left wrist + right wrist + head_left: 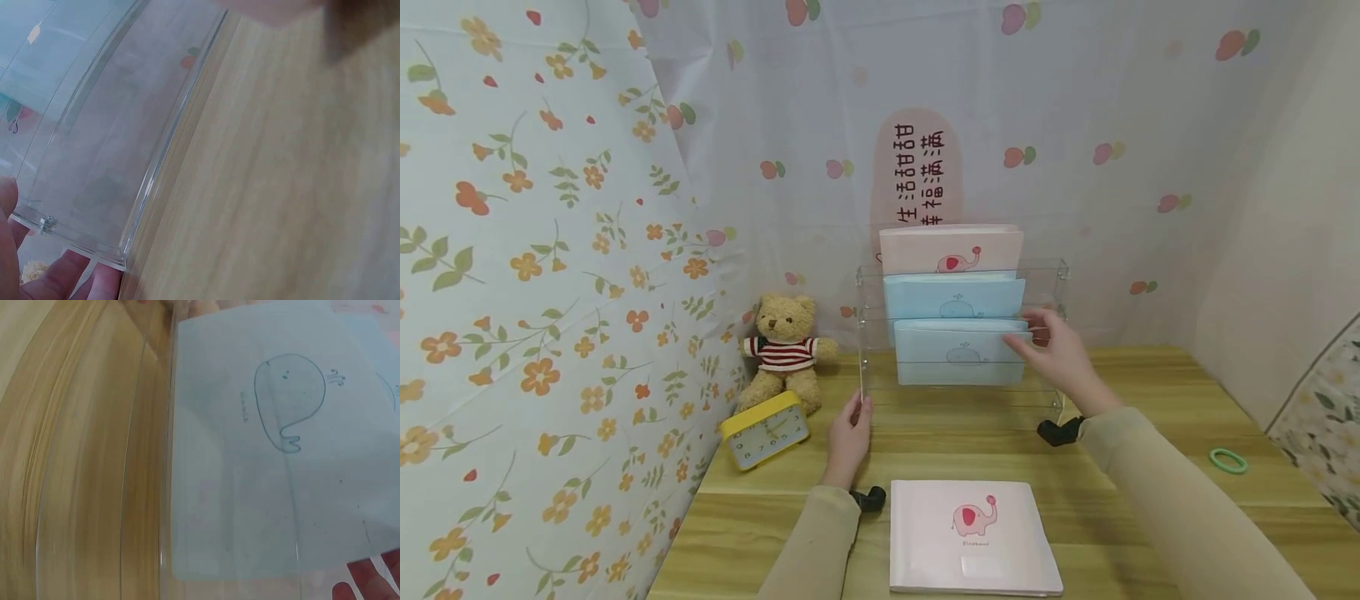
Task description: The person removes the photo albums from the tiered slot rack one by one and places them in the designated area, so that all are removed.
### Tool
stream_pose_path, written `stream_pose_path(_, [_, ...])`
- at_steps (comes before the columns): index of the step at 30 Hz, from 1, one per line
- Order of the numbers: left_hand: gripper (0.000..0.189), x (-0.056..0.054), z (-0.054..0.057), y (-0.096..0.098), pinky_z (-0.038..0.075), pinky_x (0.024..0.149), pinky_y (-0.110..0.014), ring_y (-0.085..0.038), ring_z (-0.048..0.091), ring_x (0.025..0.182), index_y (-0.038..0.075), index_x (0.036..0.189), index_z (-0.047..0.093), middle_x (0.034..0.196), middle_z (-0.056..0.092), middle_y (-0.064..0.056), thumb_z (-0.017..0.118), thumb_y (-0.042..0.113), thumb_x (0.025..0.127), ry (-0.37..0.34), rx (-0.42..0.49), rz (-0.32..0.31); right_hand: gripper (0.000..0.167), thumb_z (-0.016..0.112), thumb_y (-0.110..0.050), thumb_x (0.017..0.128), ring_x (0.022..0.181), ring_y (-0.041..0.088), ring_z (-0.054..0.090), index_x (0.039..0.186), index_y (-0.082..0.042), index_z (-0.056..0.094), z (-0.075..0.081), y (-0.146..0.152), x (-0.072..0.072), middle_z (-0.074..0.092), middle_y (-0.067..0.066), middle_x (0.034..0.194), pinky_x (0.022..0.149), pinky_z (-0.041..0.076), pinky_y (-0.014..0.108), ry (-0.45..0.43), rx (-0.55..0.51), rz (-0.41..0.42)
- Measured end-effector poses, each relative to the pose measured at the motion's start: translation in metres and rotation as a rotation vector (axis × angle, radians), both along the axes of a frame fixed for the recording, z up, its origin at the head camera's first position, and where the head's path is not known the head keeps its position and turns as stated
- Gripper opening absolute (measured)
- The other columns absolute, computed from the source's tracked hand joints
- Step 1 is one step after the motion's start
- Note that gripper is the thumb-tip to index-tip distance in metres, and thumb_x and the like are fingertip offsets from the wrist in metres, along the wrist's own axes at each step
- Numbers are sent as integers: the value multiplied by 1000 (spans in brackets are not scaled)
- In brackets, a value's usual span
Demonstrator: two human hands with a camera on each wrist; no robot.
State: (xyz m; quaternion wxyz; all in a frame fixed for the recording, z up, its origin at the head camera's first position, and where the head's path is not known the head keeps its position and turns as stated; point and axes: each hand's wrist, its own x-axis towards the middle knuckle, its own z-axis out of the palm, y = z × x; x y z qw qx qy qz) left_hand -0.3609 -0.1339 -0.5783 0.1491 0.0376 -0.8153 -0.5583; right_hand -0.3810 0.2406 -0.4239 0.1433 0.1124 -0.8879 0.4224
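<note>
A wood-grain table [1120,375] spread across the lower scene. On it stood a clear rack [862,333], taken here as the clock's centre; its see-through panels looked stiff, smooth and liable to scuff or crack, so the side edges seemed the surest hold.

A pink elephant booklet [925,533] lay flat at 6 o'clock. 3 more booklets leaned in tiers inside the rack: a pink booklet [913,250] at 12 o'clock, a rear blue booklet [917,296] below it, and lowest the front blue booklet [958,352], with its whale drawing. That front blue booklet was probably light, thin and bendy, its smooth cover a little slippery and its corners easy to crease; a side edge, thumb before and fingers behind, looked the best hold.

The right hand [1060,354] was at 3 o'clock, seemingly pinching the front blue booklet's upper right corner, though the right wrist view cut off the thumb. The left hand [848,437], at 8 o'clock, gripped the rack's side panel between thumb and fingers.

Smallest was a green ring [1228,471] at 4 o'clock.
</note>
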Motion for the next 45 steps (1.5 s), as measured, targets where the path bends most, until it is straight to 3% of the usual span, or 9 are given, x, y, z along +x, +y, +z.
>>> stream_pose_path(5, [51,0,0,-1,60,94,-47,-25,75,110,18,156,64,129,81,-11,63,44,113,-7,0,-4,64,75,-43,106,136,47,59,150,-1,56,3,-13,-3,61,27,151,114,50,65,28,36,-3])
stream_pose_path(9, [51,0,1,-1,60,94,-47,-25,74,110,18,156,65,129,81,-12,63,45,113,-6,-3,-4,60,79,-41,104,143,45,57,146,-2,62,2,-22,-8,65,24,151,120,43,66,66,53,-6])
stream_pose_path(16, [51,0,2,0,61,97,-50,-27,75,112,17,156,65,130,80,-13,62,44,113,0,-12,6,51,81,-39,103,146,43,57,139,-5,70,-3,-35,-16,70,21,145,126,38,65,93,-17,-11])
stream_pose_path(26, [51,-1,2,0,60,95,-48,-25,75,109,18,155,66,126,81,-11,62,46,113,-3,-22,12,47,83,-37,101,150,45,52,138,-9,73,-1,-40,-15,65,22,152,126,38,68,32,-37,-50])
stream_pose_path(32, [52,-2,0,-2,60,96,-48,-25,75,109,18,155,66,127,81,-11,63,47,112,2,-13,5,42,81,-35,103,146,44,55,135,-8,76,2,-46,-12,66,21,148,121,43,66,-5,-49,-87])
stream_pose_path(38, [56,-11,-17,-6,61,84,-41,-22,75,103,19,153,68,121,82,-12,62,55,111,97,-33,3,31,82,-27,102,140,44,59,125,-7,80,1,-55,-9,69,21,141,118,45,64,46,-80,-153])
stream_pose_path(42, [52,-7,-13,-5,62,92,-49,-29,76,111,18,154,67,126,81,-14,63,47,112,74,-21,-1,29,84,-24,101,134,43,61,123,-5,81,2,-60,-7,70,22,134,113,46,60,105,-95,-171])
stream_pose_path(44, [51,0,-2,-2,60,100,-55,-32,76,116,19,156,66,131,80,-14,64,45,112,19,-8,8,29,84,-21,100,129,43,62,122,-3,81,6,-62,-7,71,23,130,108,47,56,150,-101,-173])
stream_pose_path(45, [51,-1,-1,-2,60,101,-55,-32,76,117,19,156,65,132,80,-13,64,45,112,6,-6,9,28,85,-20,100,127,43,62,121,-2,81,8,-63,-7,71,23,128,106,46,53,177,-109,-172])
